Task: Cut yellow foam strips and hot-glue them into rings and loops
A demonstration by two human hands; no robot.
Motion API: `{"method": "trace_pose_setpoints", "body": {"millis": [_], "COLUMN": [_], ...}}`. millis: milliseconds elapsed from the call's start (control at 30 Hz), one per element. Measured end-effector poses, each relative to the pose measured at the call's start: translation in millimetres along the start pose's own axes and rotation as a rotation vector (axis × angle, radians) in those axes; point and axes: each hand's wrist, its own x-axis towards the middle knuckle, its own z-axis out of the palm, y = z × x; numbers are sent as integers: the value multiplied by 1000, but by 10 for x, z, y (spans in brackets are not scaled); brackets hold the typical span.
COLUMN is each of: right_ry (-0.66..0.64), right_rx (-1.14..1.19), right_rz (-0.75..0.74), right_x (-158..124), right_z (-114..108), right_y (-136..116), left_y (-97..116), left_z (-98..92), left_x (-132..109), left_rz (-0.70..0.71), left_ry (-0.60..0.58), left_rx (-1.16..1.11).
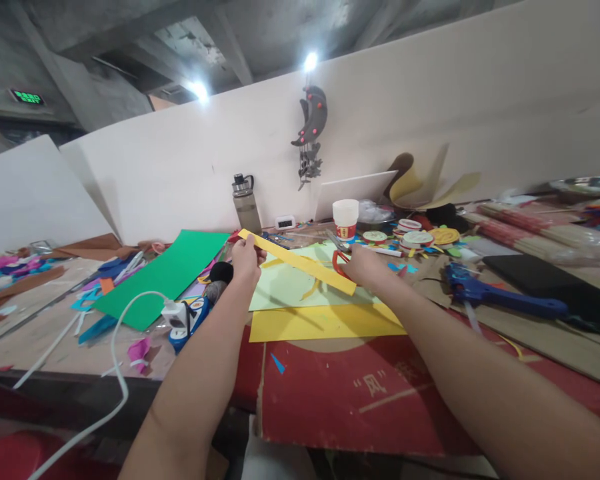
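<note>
A long yellow strip [300, 260] slants across the middle of the table, its upper left end pinched in my left hand [247, 259]. My right hand [366, 268] is closed round red-handled scissors [338, 260], whose blades point away from me. The strip's lower right end lies near the scissors and my right hand, though I cannot tell whether they touch. Under the strip is a pale green sheet [275, 290] with thin yellow offcuts [311, 291] on it. A wider yellow sheet [325, 325] shows below the pale green one.
Red cardboard [340, 393] covers the near edge. On the left lie a green sheet [165, 283] and a power strip with a white plug [175, 313]. A bottle [247, 208] and paper cup [345, 217] stand behind. A blue glue gun [505, 297] lies right.
</note>
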Motion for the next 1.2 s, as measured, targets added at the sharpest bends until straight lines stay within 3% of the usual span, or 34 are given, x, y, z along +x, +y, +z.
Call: {"method": "trace_pose_setpoints", "body": {"millis": [167, 267, 433, 567, 767, 867, 1033, 1200], "right_ry": [-81, -100, -68, 13, 380, 490, 496, 391], "right_rx": [710, 1103, 1351, 1492, 1559, 1612, 1640, 1645], "right_rz": [-12, -102, -281, -330, -261, -254, -269, -259], "right_x": [12, -26, -89, -96, -1, 45, 28, -89], "right_z": [-13, 35, 34, -26, -90, -97, -14, 155], "right_y": [-72, -139, -196, -239, -218, -199, -224, -296], "left_y": [-14, -31, -31, -42, -113, -125, -83, -62], "left_z": [-22, -36, -59, -36, 21, 20, 110, 262], "left_x": [55, 105, 159, 124, 2, -8, -112, -339], "left_rz": [-11, -20, -28, -29, -83, -132, -142, -105], "left_ry": [88, 141, 212, 210, -16, -102, -226, -407], "left_rx": [-83, -169, -266, -345, -352, -382, -427, -389]}}
